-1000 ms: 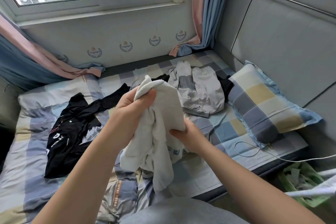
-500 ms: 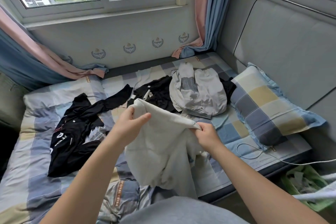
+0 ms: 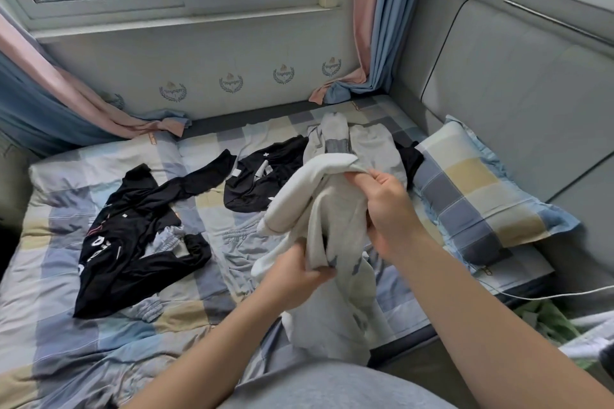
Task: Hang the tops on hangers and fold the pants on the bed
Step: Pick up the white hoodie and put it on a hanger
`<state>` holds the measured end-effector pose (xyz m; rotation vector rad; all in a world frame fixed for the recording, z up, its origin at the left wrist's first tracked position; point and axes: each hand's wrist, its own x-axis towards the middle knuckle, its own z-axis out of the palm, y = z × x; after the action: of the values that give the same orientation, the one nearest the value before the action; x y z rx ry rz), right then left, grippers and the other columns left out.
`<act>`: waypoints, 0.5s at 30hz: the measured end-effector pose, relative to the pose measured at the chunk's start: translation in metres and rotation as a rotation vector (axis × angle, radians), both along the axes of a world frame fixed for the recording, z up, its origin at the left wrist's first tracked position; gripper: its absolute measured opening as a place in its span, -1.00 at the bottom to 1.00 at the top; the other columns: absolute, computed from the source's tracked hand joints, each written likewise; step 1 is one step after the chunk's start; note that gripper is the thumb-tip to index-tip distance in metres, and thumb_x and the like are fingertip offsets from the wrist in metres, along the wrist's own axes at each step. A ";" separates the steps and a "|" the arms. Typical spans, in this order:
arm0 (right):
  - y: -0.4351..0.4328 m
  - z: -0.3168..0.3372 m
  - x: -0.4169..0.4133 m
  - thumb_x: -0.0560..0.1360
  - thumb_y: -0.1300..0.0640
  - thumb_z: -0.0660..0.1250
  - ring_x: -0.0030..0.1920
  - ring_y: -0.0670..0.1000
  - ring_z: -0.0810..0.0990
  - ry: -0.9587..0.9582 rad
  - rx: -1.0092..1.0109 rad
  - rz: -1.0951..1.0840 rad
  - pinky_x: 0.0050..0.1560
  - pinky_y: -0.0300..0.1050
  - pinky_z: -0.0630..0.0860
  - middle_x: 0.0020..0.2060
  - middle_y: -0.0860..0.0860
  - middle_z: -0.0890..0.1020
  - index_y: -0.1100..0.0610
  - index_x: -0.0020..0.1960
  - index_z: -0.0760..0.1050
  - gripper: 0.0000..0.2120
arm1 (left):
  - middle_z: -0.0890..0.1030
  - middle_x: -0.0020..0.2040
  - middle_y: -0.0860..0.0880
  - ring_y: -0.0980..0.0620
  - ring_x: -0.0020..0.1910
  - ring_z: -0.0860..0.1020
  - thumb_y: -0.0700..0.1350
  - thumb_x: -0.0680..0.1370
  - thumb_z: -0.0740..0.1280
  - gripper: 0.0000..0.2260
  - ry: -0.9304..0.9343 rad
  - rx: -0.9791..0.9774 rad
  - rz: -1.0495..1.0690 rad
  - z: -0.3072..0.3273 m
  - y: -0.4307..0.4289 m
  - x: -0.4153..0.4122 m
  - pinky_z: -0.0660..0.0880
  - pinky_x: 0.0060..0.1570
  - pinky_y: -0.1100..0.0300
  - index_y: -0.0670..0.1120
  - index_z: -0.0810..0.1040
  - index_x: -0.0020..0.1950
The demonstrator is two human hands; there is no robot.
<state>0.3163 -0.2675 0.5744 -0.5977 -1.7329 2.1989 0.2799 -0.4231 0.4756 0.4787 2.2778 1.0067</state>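
Both hands grip the white garment (image 3: pixel 332 219) above the bed (image 3: pixel 99 359): the right hand (image 3: pixel 385 206) pinches its upper edge, and the left hand (image 3: pixel 295 276) bunches cloth lower down. Its length hangs downward from the grips, toward the person.
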 end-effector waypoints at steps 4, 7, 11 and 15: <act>0.014 0.006 0.003 0.46 -0.02 0.40 0.07 0.32 0.59 0.018 -0.005 -0.068 0.26 0.34 0.47 0.13 0.41 0.57 0.27 0.05 0.65 -0.64 | 0.63 -0.12 0.06 -0.01 -0.07 0.59 -0.10 0.59 0.37 -0.97 0.173 0.124 0.148 -0.007 -0.005 -0.008 0.44 -0.19 0.13 0.02 0.56 -0.04; 0.032 -0.005 0.005 0.55 0.02 0.40 0.05 0.22 0.65 -0.022 -0.011 -0.113 0.08 0.13 0.63 0.03 0.23 0.69 0.14 0.04 0.69 -0.79 | 0.48 -0.30 0.10 0.07 -0.29 0.43 -0.16 0.64 0.29 -0.82 0.162 0.272 0.222 -0.006 -0.013 -0.016 0.29 -0.31 0.15 -0.02 0.49 -0.16; 0.051 -0.023 0.008 0.61 0.16 0.34 0.07 -0.02 0.61 -0.071 0.098 -0.158 0.01 -0.13 0.55 0.10 0.01 0.66 0.05 0.23 0.54 -0.79 | 0.38 -0.40 0.17 0.21 -0.44 0.30 -0.20 0.67 0.22 -0.80 0.130 0.396 0.281 0.007 -0.021 -0.025 0.25 -0.40 0.28 -0.13 0.45 -0.16; 0.046 -0.037 0.016 0.58 0.19 0.38 0.28 -0.07 0.51 -0.098 0.328 -0.090 0.29 -0.12 0.45 0.23 -0.07 0.56 -0.11 0.22 0.46 -0.70 | 0.45 -0.33 0.07 0.16 -0.33 0.39 -0.13 0.70 0.19 -0.76 0.091 0.530 0.281 0.035 -0.017 -0.029 0.33 -0.30 0.31 -0.07 0.46 -0.17</act>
<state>0.3321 -0.2212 0.5378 -0.6933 -2.0165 1.7983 0.2507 -0.4402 0.5110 0.4268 2.1810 1.7802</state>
